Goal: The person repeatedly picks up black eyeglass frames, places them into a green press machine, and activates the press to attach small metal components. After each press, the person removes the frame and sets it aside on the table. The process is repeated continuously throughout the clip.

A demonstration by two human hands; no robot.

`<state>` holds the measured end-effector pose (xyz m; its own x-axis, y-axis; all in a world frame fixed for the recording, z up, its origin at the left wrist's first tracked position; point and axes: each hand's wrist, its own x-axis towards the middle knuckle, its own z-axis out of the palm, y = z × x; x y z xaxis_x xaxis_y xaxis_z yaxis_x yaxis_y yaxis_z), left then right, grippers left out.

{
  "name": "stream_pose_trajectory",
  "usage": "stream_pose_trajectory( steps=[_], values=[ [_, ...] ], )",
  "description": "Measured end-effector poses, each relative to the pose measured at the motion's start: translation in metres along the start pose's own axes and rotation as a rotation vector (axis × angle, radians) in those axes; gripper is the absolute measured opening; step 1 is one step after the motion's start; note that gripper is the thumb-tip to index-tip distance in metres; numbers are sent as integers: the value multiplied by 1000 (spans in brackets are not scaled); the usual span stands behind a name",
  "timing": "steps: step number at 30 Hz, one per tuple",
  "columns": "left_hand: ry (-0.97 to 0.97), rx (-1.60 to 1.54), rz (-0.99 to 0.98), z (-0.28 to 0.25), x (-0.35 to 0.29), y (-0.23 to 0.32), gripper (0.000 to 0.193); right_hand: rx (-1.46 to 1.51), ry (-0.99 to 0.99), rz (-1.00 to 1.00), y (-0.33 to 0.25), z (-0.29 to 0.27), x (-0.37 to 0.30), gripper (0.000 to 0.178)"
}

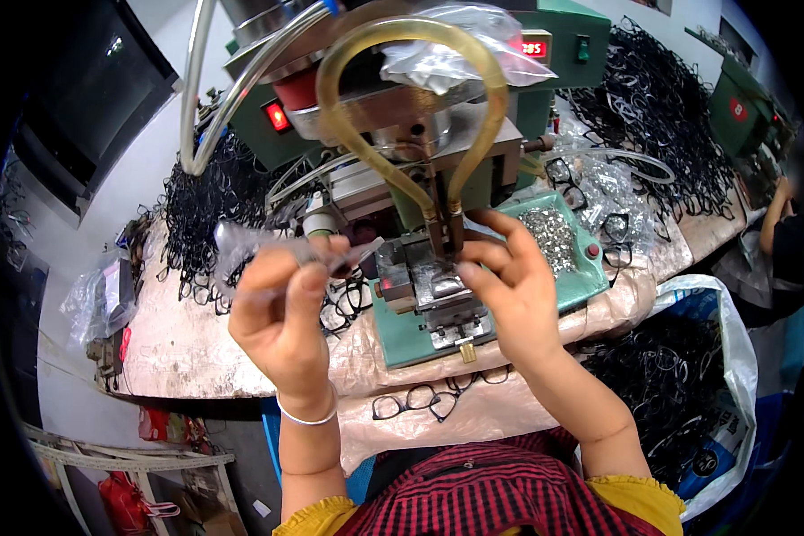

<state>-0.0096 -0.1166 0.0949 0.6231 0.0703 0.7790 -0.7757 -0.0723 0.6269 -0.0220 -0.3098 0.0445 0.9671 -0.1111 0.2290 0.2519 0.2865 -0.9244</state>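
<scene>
Left hand (281, 326): pinched between thumb and fingers on a blurred translucent piece (357, 257); raised in front of the machine, left of the fixture.
Blurred translucent piece: in the left hand's fingertips, one narrow end pointing right toward the fixture, another part showing left of the fingers; too smeared to tell its exact kind.
Right hand (520, 286): fingers curved, thumb and fingertips close together at the right side of the metal fixture (438, 284); cannot tell whether they grip anything small.
Metal fixture: between the two hands, below the ends of a yellowish looped tube (489, 76).
Green tray (588, 284): under the fixture, its small metal parts (549, 237) just beyond the right hand.
Black eyeglass frames (442, 406): several near the front edge of the worktop (205, 357), below and between the hands.
</scene>
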Motion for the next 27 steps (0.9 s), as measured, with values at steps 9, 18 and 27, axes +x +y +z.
stream_pose_trajectory(
  steps=[9, 18, 27],
  values=[
    [-372, 208, 205, -11, -61, -17, 14, -956, -102, -798, 18, -33, 4, 23],
    [-621, 355, 362, 20, -50, -21, 18, -981, 494, -511, 22, -101, 23, 13],
    [-617, 325, 323, 21, -50, -22, 18, -1607, 182, -337, 55, -116, 34, 24]
  ],
)
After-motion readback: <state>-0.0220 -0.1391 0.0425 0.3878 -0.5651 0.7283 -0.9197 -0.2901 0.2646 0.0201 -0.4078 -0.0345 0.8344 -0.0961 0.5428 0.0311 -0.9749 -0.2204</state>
